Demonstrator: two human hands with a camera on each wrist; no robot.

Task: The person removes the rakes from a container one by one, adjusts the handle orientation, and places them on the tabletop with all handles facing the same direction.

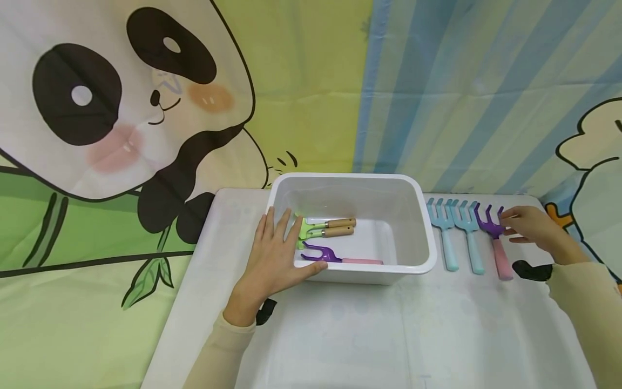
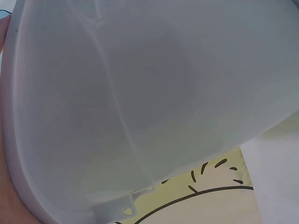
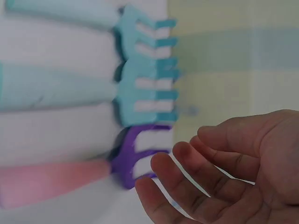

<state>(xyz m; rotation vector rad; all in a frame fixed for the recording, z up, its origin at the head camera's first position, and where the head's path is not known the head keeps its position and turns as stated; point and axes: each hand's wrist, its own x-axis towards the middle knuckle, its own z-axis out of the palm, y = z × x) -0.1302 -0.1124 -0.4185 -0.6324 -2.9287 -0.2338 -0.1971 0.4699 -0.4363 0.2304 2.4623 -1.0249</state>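
A big cartoon panda [image 1: 160, 113] is printed on the cloth [image 1: 311, 81] behind the worktop [image 1: 340, 335]. Green leaves [image 1: 142, 282] sit under the panda. Blue stripes [image 1: 413, 81] run down the cloth. The worktop is white.

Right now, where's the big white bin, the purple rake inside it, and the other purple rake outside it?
White bin [image 1: 345, 197]: head view, inside of its back wall.
Purple rake inside [image 1: 331, 256]: head view, its purple head.
Purple rake outside [image 3: 84, 175]: right wrist view, its pink handle.

The tub [image 1: 340, 195] is seen as smooth, slightly glossy plastic, the brown handles [image 1: 338, 231] as wood, and the backdrop [image 1: 311, 81] as creased cloth.
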